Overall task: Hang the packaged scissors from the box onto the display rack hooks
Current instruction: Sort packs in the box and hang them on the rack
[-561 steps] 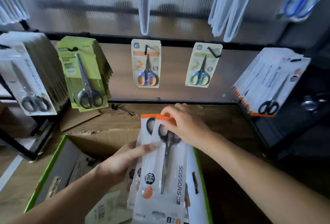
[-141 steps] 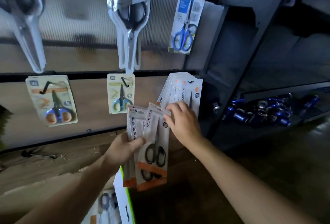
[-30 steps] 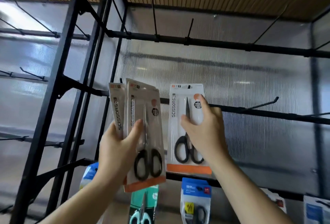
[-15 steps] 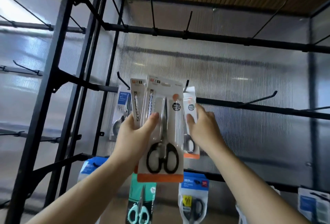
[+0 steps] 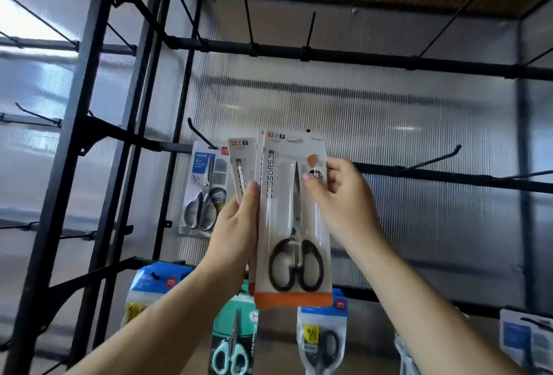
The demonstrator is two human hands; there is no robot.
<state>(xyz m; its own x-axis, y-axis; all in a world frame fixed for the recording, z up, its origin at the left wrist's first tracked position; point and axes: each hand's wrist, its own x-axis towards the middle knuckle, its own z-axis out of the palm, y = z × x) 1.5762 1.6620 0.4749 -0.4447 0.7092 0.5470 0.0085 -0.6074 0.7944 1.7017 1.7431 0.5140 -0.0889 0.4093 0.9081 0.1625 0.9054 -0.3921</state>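
1. Hand state. The left hand (image 5: 236, 225) grips a stack of packs (image 5: 243, 162) from its left side, with the thumb laid across the front. The right hand (image 5: 341, 198) pinches the front pack (image 5: 294, 219) near its upper right edge. The thumb is on the face and the fingers are behind the card.

2. Work item. The front pack is upright, scissor handles down and orange strip at the bottom. Its hang slot (image 5: 291, 137) is at the top edge. The pack is raised in front of the middle rail (image 5: 434, 175) of the display rack. A small dark hook tip (image 5: 307, 130) shows just above the pack's top edge. Whether the slot is already on that hook cannot be determined. The supply box is not in view.

3. Surroundings. A blue-carded pack (image 5: 206, 189) hangs on the hook to the left. A free hook (image 5: 431, 159) projects from the rail to the right. More packs hang on the row below, including a teal-handled pair (image 5: 232, 347).

4. Step in hand (judgement). One pack is being separated from the stack and presented to a hook.

5. Next move (judgement). Align the slot with the hook tip, keeping the card square to it. Push the pack back along the hook. Release the right-hand pinch only once the card hangs freely. Hold the stack clear of the hook.
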